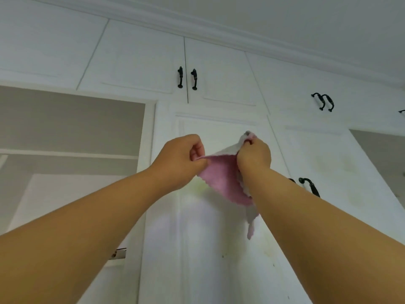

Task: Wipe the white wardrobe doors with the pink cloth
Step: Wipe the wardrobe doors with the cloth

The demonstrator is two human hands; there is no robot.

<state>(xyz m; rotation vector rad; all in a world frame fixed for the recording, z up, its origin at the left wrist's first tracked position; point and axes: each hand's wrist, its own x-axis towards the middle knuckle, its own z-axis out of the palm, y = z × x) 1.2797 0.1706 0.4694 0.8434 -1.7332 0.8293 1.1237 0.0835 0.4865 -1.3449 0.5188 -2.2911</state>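
The pink cloth (pixel 223 176), grey on its back side, hangs stretched between both hands in front of a tall white wardrobe door (pixel 210 249). My left hand (pixel 179 159) pinches its left corner. My right hand (pixel 254 156) grips the upper right corner, and a loose tail of cloth dangles below that wrist. The cloth is held just off the door panel; whether it touches I cannot tell. Small dark specks and faint yellowish marks show on the lower part of the door.
Upper cabinet doors (pixel 140 62) carry paired black handles (pixel 187 79), with another pair (pixel 323 102) to the right. A black handle (pixel 310 186) sits by my right forearm. An open compartment with a shelf (pixel 70 154) is at left. Ceiling moulding (pixel 241 38) runs overhead.
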